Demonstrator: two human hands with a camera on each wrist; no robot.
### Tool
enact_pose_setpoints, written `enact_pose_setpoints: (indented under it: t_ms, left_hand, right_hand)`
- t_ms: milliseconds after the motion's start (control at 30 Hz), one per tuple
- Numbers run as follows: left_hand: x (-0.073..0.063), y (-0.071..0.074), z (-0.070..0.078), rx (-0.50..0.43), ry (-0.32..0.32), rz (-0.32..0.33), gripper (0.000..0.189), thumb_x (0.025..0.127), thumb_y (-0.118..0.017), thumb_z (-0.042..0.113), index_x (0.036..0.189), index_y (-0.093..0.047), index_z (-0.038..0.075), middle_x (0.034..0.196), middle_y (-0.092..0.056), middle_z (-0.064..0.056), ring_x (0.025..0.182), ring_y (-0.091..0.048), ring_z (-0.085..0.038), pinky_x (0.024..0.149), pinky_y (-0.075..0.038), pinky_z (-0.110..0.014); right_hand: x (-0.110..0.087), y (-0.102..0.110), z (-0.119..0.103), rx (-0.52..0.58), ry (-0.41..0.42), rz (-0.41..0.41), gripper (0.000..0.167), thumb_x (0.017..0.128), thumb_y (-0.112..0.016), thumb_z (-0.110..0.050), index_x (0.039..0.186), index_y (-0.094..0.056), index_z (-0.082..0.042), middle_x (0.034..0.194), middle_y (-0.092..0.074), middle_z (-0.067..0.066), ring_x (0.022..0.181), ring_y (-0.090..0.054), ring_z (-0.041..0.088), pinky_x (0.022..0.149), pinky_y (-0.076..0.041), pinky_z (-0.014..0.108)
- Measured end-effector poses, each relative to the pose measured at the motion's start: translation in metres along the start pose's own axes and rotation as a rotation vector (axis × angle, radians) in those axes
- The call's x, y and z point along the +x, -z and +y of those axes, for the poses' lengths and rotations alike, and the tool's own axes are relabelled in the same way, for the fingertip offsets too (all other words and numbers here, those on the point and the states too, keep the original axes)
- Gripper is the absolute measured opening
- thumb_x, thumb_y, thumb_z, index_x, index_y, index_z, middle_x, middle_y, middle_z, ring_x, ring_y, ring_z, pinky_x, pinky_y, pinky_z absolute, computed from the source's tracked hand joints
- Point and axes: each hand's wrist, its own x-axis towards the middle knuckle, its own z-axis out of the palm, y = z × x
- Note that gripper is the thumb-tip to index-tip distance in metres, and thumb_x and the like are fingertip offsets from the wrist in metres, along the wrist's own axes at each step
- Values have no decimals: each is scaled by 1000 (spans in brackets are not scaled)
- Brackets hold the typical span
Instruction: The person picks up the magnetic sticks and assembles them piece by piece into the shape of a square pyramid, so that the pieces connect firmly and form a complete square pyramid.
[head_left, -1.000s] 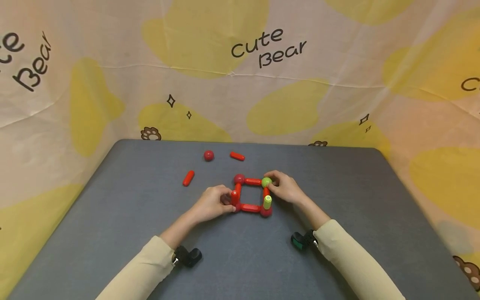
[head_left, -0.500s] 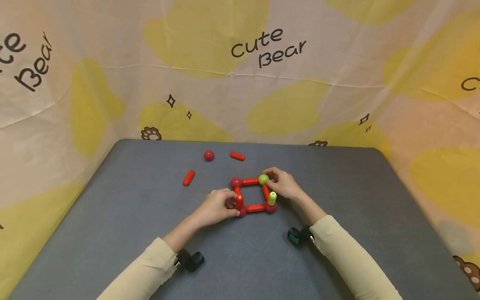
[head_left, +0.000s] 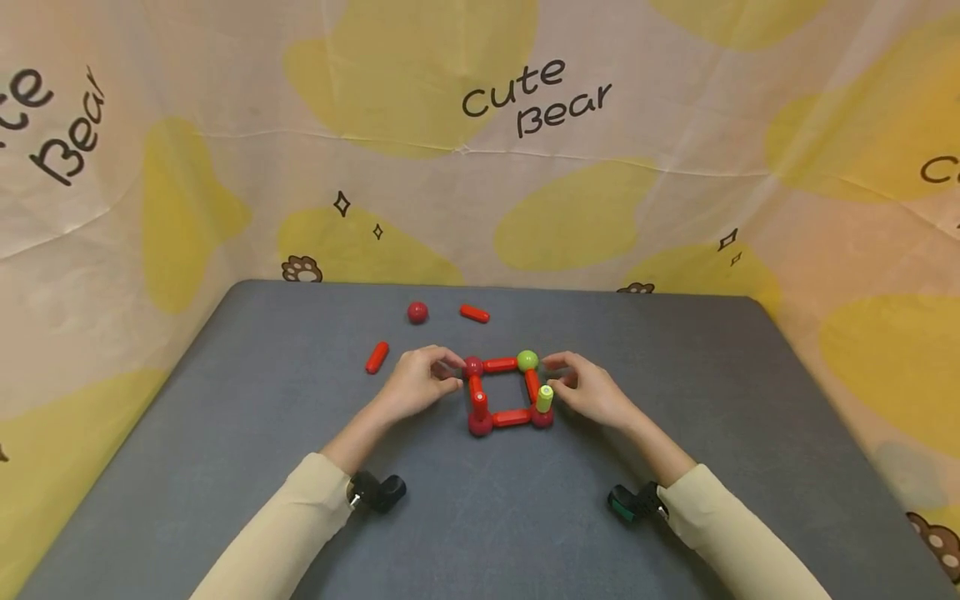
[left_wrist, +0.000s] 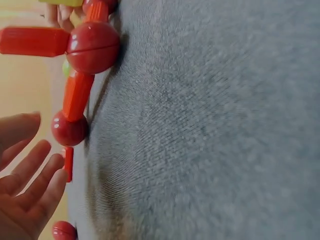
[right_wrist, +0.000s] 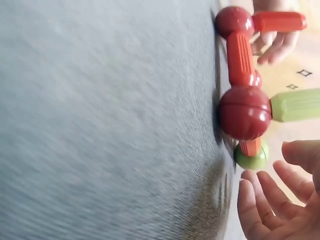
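Note:
A square frame of red magnetic-looking rods lies on the table, its near rod (head_left: 512, 418) joining two red balls. At the far corners are a red ball (head_left: 473, 367) and a green ball (head_left: 527, 360). A red rod (head_left: 479, 404) stands upright on the near-left ball (left_wrist: 92, 47), and a yellow-green rod (head_left: 545, 398) on the near-right ball (right_wrist: 245, 113). My left hand (head_left: 417, 382) is beside the far-left ball, fingers loosely spread and holding nothing. To the right of the frame, my right hand (head_left: 592, 390) has relaxed fingers near the green ball, also holding nothing.
Beyond the frame lie a loose red ball (head_left: 417, 312) and a red rod (head_left: 475, 314). Another red rod (head_left: 377, 357) lies to the left, close to the left hand. A printed cloth (head_left: 420, 208) hangs behind the grey table (head_left: 480, 533).
The frame has turned slightly and shifted. My left hand has let go of the near-left corner and moved to the far-left ball. My right hand has released the green ball, drawing back right.

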Motion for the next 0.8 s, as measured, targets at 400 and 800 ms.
enact_pose_setpoints:
  t_ms: [400, 800]
  left_hand:
    - [21, -13, -8, -4, 80, 20, 25, 78, -72, 14, 102, -69, 13, 101, -66, -4, 82, -66, -15, 66, -51, -27]
    - [22, -19, -7, -1, 96, 6, 24, 79, -72, 13, 102, -69, 15, 98, -67, -3, 76, -63, -12, 62, -48, -24]
  right_hand:
    - [-29, -10, -1, -6, 61, -111, 46, 85, -63, -11, 128, -48, -3, 109, -60, 9, 83, -61, 12, 66, -47, 22]
    - [-24, -22, -10, -94, 53, -37, 60, 80, -71, -18, 131, -45, 0, 88, -54, 2, 71, -50, 12, 61, -41, 22]
